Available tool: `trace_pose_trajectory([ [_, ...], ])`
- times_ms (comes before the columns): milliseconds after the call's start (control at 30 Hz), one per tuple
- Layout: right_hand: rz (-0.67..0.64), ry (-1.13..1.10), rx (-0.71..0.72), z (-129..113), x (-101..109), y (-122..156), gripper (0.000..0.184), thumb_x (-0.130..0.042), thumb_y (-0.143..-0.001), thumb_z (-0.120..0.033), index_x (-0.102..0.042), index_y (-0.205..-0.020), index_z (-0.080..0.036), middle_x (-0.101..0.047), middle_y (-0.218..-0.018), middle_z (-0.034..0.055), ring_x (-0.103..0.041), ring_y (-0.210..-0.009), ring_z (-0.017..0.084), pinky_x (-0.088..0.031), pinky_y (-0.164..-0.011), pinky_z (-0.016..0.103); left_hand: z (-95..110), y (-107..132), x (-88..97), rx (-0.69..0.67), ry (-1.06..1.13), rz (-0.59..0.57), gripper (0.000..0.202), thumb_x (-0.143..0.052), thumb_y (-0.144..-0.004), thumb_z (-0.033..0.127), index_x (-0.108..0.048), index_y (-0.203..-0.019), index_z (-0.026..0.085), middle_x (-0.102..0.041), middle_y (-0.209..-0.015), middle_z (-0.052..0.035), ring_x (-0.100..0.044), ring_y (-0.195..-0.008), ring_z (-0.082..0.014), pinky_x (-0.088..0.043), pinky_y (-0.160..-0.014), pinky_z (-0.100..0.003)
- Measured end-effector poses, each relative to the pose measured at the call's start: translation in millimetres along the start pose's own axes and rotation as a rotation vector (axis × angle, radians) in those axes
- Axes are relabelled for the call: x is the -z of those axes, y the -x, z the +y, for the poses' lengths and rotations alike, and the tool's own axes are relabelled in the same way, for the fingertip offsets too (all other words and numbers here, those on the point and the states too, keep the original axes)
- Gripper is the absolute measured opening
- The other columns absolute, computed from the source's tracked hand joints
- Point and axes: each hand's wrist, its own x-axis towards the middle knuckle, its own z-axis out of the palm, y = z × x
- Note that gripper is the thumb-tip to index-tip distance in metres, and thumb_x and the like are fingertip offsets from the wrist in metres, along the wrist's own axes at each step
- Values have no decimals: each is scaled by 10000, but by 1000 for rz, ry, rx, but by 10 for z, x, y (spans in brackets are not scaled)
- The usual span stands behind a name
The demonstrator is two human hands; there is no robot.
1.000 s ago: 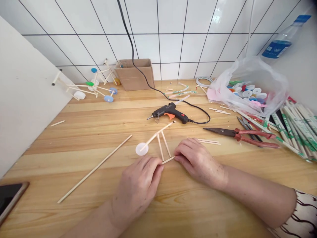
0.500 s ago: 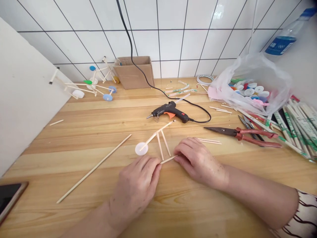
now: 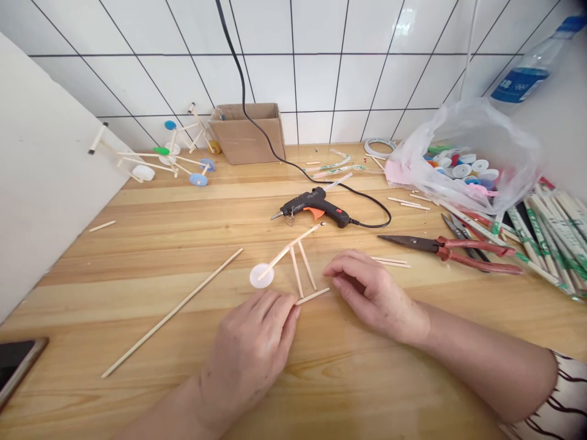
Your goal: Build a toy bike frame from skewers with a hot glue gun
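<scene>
A small stick frame [image 3: 298, 263] lies flat on the wooden table [image 3: 183, 220]: one slanted stick tipped with a white cap [image 3: 262, 275] and two short sticks running down from it. A loose short stick [image 3: 314, 296] lies across their lower ends. My left hand [image 3: 247, 348] is curled, its fingertips pinching that short stick's left end. My right hand [image 3: 367, 290] hovers just right of the stick, fingers loosely bent and apart, holding nothing.
A black glue gun [image 3: 316, 208] with its cord lies behind the frame. Red-handled pliers [image 3: 452, 250], a bag of bottle caps [image 3: 458, 165] and wrapped chopsticks [image 3: 550, 232] are to the right. A long stick [image 3: 172, 315], a phone [image 3: 16, 363], a cardboard box [image 3: 247, 134] and finished stick models [image 3: 169, 159] are to the left.
My right hand has let go of the short stick's right end and drawn back slightly to the right. The left hand stays at the stick's left end.
</scene>
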Motion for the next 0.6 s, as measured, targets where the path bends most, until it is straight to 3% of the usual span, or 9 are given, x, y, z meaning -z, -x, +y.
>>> trace_pose_trajectory([
  [200, -18, -69, 11, 26, 19, -43, 204, -443, -904, -127, -602, -1016, -185, -646, -944, 75, -583, -882, 179, -487, -805, 349, 15, -9, 18, 3, -17, -9, 187, -437, -914, 136, -588, -807, 160, -624, -673, -13, -587, -607, -157, -433, -556, -275],
  [600, -190, 136, 139, -41, 0, -54, 312, -419, -932, -148, -578, -1195, -203, -595, -1093, 90, -481, -991, 214, -400, -858, 398, 17, -29, 11, -4, -41, -18, 263, -406, -920, 121, -591, -739, 170, -592, -618, -1, -557, -561, -139, -419, -546, -261],
])
